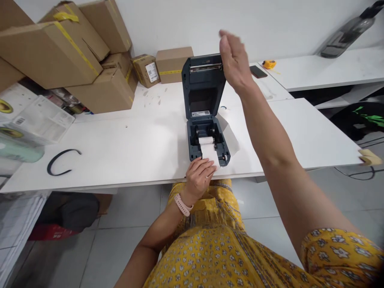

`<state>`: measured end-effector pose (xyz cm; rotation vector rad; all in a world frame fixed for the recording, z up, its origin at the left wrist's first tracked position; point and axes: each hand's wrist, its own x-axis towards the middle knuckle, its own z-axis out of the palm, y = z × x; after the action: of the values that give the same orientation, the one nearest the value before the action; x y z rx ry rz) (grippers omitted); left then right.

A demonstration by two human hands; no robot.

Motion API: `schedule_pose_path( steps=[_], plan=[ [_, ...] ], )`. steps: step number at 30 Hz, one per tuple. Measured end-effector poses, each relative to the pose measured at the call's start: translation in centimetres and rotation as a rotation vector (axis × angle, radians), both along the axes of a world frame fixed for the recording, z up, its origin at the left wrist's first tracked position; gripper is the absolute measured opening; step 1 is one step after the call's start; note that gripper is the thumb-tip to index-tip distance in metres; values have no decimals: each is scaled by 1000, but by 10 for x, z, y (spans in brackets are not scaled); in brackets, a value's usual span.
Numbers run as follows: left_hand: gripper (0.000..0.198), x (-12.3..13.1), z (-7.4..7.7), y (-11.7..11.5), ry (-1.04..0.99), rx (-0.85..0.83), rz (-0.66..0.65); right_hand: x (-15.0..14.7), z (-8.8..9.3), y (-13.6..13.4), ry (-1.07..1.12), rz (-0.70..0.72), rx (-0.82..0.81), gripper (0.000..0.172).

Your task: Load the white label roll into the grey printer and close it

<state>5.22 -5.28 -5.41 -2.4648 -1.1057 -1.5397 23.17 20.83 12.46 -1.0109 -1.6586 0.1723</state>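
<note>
A dark label printer (192,138) stands on the white table with its lid (204,86) raised. Inside it sits a small roll of white label paper (207,151), whose strip runs out over the front edge. My left hand (199,174) lies at that front edge, its fingers closed over the strip's end; the thumb is hidden. At the upper right corner of the lid is my right hand (235,60), fingers stretched upward and slightly blurred. Its palm side is against or very near the lid's edge; I cannot tell whether it presses.
Cardboard boxes (105,90) are stacked at the back left. On the table (144,148) lies a dark curved band (60,160). To the right are a phone (258,72), a yellow tape measure (269,64) and a spray bottle (345,36). White backing paper (229,134) lies beside the printer.
</note>
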Motion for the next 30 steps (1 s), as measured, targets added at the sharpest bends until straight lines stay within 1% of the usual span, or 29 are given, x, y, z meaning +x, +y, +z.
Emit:
schedule_pose_path(
  steps=[1, 2, 3, 4, 5, 7, 10, 12, 14, 17, 20, 22, 24, 25, 27, 30],
  plan=[
    [12, 2, 1, -2, -5, 19, 1, -1, 1, 8, -9, 41, -98, 67],
    [11, 3, 2, -4, -8, 31, 4, -1, 0, 11, -18, 75, -170, 68],
    [10, 4, 3, -6, -12, 38, 8, -1, -4, 6, -25, 92, -193, 68],
    [10, 5, 3, -8, -15, 40, 12, -1, -9, -6, -29, 92, -168, 66],
    [10, 6, 3, -9, -19, 41, 14, 0, -17, -24, -29, 80, -103, 63],
    [10, 6, 2, -12, -22, 42, 20, 3, -38, -74, -22, 90, 22, 54],
    [12, 6, -3, -18, -15, 79, 70, 7, -79, -150, -7, 164, 154, 44],
    [13, 6, -9, -21, -5, 124, 134, 9, -108, -185, -71, 173, 190, 38],
    [14, 7, -16, -24, 1, 170, 202, 11, -135, -206, -118, 165, 189, 38],
    [16, 8, -27, -25, 27, 232, 277, 12, -167, -218, -140, 159, 151, 43],
    [26, 8, -38, -18, 60, 245, 281, 7, -187, -223, -91, 138, 120, 48],
    [38, 4, -46, -9, 70, 201, 281, 1, -194, -225, -19, 109, 117, 49],
    [56, -1, -52, 2, 81, 127, 284, -7, -197, -225, 61, 76, 129, 50],
    [61, -4, -54, 7, 84, 99, 276, -11, -198, -225, 96, 60, 139, 50],
    [59, -9, -57, 15, 79, 87, 238, -18, -199, -223, 156, 25, 167, 51],
    [53, -12, -59, 20, 39, 134, 184, -26, -203, -220, 215, -27, 199, 54]
  ],
)
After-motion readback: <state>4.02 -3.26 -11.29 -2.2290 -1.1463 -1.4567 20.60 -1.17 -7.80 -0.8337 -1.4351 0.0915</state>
